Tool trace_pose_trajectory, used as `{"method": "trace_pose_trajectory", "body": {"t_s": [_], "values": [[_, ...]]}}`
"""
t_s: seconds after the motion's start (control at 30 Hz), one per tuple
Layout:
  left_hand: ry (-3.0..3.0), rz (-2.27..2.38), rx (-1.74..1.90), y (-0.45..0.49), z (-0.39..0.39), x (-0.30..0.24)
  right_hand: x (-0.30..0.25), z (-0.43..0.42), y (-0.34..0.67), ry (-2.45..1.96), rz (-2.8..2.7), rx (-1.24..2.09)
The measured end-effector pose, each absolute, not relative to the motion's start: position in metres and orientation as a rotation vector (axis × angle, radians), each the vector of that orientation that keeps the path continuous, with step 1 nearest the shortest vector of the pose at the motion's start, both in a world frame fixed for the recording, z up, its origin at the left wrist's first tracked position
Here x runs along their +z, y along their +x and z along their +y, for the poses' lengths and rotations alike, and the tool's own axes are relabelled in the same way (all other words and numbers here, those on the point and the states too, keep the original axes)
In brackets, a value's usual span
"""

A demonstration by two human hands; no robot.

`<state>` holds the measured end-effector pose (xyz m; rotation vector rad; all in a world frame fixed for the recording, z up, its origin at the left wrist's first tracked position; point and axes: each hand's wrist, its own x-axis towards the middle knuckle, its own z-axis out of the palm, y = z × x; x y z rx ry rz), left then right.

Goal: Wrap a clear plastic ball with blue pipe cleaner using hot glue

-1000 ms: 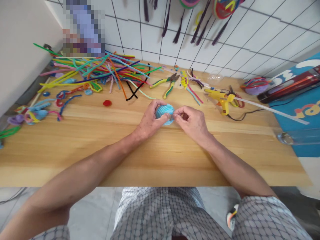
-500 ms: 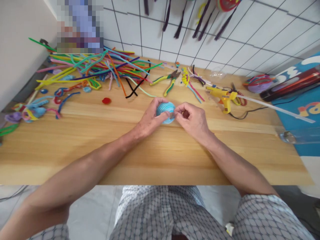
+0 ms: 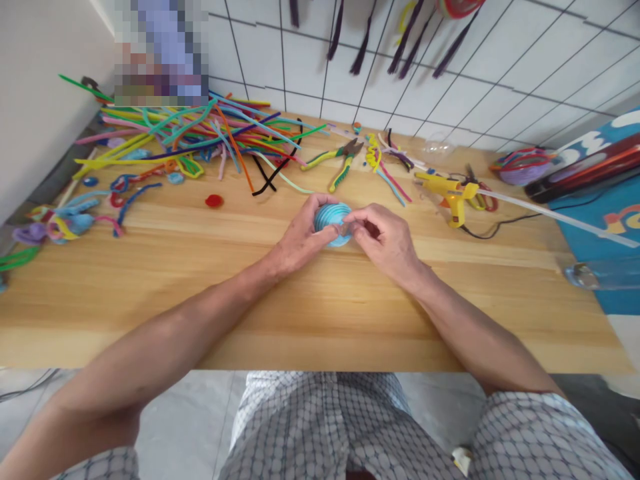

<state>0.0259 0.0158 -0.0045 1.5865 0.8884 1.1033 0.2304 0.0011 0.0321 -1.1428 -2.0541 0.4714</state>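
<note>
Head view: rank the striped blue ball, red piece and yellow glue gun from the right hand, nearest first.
From the right hand:
1. Striped blue ball, just to its left
2. Yellow glue gun, right and beyond
3. Red piece, well to the left

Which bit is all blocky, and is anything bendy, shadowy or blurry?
Head view: the patch at upper left is pixelated; head view: lines on the tiled wall slant and spread; head view: a soft shadow falls on the table beside the left forearm; head view: what, if anything, the right hand pinches at the blue ball is too blurry to tell.
</note>
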Motion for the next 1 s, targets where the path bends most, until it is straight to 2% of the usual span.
{"method": "trace_pose_trajectory", "body": {"t_s": [1.0], "values": [[1.591,0.896,1.081,0.0252,0.0193,-0.0058,0.0305,0.0046,0.2325,-1.071,-2.145,0.365]]}}
